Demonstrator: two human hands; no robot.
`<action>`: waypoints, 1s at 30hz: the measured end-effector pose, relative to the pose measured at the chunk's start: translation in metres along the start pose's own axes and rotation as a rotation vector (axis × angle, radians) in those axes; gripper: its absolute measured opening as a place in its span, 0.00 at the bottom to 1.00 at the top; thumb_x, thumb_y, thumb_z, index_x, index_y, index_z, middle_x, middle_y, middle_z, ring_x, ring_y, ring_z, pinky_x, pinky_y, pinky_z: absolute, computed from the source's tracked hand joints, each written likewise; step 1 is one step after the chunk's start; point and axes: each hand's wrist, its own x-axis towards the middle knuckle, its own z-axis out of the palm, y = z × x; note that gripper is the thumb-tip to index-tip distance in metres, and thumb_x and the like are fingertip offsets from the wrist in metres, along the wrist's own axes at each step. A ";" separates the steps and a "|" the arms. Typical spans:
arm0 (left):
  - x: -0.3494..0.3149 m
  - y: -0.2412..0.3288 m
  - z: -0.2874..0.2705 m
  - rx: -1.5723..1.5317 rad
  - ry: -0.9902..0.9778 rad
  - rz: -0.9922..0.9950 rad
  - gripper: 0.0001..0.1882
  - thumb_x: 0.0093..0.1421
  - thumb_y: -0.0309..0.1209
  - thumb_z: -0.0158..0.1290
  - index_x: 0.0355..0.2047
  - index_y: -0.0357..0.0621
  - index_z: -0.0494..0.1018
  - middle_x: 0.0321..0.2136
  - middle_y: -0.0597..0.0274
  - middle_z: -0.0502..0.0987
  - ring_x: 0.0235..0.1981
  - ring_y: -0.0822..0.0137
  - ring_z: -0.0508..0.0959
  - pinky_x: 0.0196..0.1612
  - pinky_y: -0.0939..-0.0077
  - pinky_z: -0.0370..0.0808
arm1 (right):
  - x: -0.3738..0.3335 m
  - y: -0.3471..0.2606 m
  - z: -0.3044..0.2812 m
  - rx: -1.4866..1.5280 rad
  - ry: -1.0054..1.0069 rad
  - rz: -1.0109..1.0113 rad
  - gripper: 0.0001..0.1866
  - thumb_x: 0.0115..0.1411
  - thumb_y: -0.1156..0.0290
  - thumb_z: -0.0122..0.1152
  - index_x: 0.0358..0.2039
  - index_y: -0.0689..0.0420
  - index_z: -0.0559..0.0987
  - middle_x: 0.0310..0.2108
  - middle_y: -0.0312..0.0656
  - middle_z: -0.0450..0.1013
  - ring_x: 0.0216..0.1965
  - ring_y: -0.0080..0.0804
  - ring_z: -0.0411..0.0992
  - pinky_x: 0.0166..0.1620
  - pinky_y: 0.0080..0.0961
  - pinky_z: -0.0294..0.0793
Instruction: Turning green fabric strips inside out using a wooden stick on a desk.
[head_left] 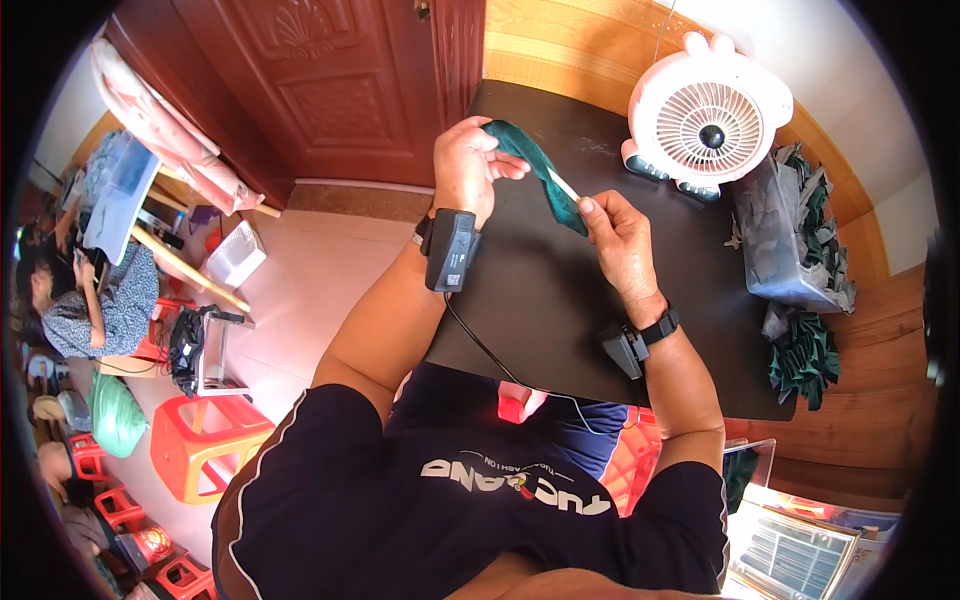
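Note:
Above the dark table a dark green cloth strip stretches between my hands. My left hand is closed on its upper left end, fingers curled with the thumb over the cloth. At the lower right end, my right hand pinches the strip between thumb and fingers. A narrow white piece shows along the cloth near my right fingertips; whether it is lining or a separate slip I cannot tell. Black boxy devices are strapped to both wrists, and a cable runs from the left one.
A white animal-shaped fan stands at the back right. Beside it, a clear plastic bin holds folded grey and green cloth pieces, with a green bundle nearer me. Red stools and another person are at the left.

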 end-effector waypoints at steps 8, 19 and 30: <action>0.001 -0.002 0.002 -0.020 0.048 0.059 0.11 0.51 0.24 0.41 0.31 0.32 0.70 0.25 0.51 0.76 0.24 0.61 0.78 0.26 0.71 0.77 | -0.001 -0.004 0.001 0.007 -0.007 -0.010 0.14 0.61 0.63 0.57 0.25 0.61 0.73 0.13 0.29 0.62 0.17 0.14 0.57 0.21 0.17 0.59; 0.002 0.004 0.000 -0.018 -0.079 0.037 0.12 0.50 0.22 0.42 0.33 0.31 0.72 0.27 0.55 0.75 0.28 0.63 0.78 0.34 0.70 0.77 | 0.002 -0.005 -0.003 0.012 0.016 0.011 0.14 0.61 0.64 0.57 0.24 0.61 0.72 0.13 0.28 0.61 0.16 0.14 0.56 0.20 0.17 0.58; -0.006 -0.002 0.010 0.017 -0.131 0.003 0.10 0.48 0.21 0.41 0.27 0.32 0.72 0.24 0.55 0.75 0.22 0.63 0.77 0.25 0.73 0.76 | 0.002 0.004 0.000 0.116 -0.032 0.020 0.15 0.61 0.62 0.56 0.24 0.60 0.72 0.13 0.28 0.61 0.17 0.13 0.57 0.21 0.15 0.57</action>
